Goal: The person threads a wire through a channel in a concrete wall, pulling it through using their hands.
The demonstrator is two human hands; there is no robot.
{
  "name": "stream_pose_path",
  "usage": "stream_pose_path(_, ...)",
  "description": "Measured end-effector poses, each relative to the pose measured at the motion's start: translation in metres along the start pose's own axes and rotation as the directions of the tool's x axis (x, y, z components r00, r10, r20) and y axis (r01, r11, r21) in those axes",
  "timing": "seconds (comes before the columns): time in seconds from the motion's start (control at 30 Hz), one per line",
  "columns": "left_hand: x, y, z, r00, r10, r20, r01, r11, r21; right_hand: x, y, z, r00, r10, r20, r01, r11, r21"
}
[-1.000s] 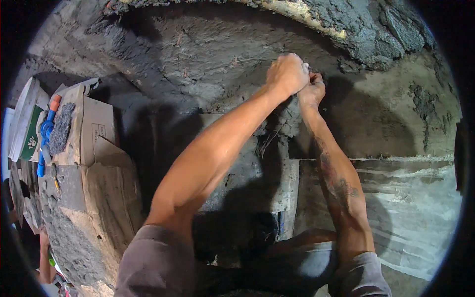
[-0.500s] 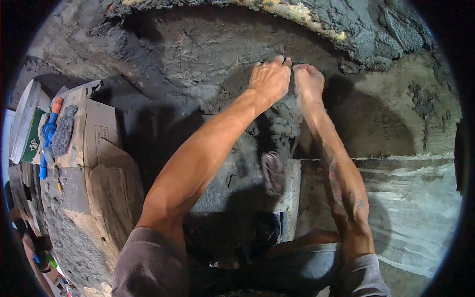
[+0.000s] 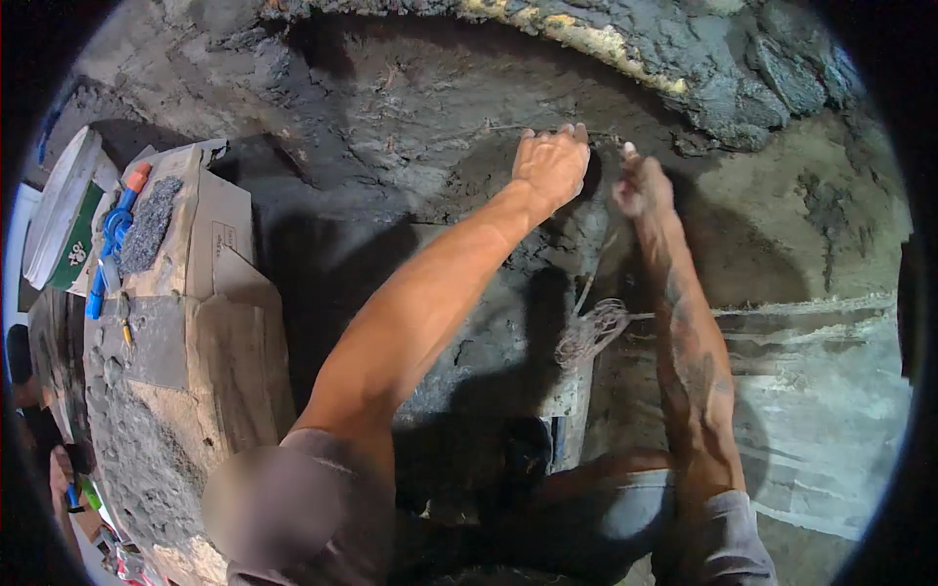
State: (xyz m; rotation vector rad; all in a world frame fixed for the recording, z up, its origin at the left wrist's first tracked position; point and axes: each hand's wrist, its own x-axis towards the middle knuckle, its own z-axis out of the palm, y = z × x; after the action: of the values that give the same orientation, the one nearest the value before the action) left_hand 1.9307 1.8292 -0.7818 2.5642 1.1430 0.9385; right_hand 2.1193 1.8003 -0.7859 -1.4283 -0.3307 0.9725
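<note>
My left hand [image 3: 553, 166] is closed against a dark grey, mud-like surface [image 3: 410, 107], its fingers pinching a thin string that runs out to the left. Just to its right, my right hand [image 3: 645, 188] is curled and slightly blurred, apart from the left one. A pale strand rises towards it from a loose bundle of string [image 3: 591, 334], which dangles below between my forearms. The right hand's fingers appear closed on this string, though motion partly smears them.
A lumpy grey ledge with a yellowish edge [image 3: 586, 37] overhangs at the top. At left, a mud-caked box [image 3: 223, 220] carries a blue tool with an orange end [image 3: 117, 225] and a grey fuzzy pad [image 3: 151, 227]. Beside it leans a white-and-green bucket [image 3: 66, 220].
My right hand has drawn away from the left, rightward and slightly down. The string bundle has swung to the right and spread out. My left hand stays at the surface.
</note>
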Motion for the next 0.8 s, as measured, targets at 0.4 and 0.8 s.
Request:
stream_pose_path(0.4,0.015,0.02,0.026,0.933,-0.324,0.154,0.352,0.748,-0.562,-0.037,0.048,-0.014,0.805,-0.584,0.099,0.486,0.556,-0.674)
stream_pose_path(0.8,0.027,0.038,0.041,0.871,-0.485,0.076,0.47,0.778,-0.416,-0.035,0.079,0.003,0.803,-0.386,0.454,0.548,0.175,-0.818)
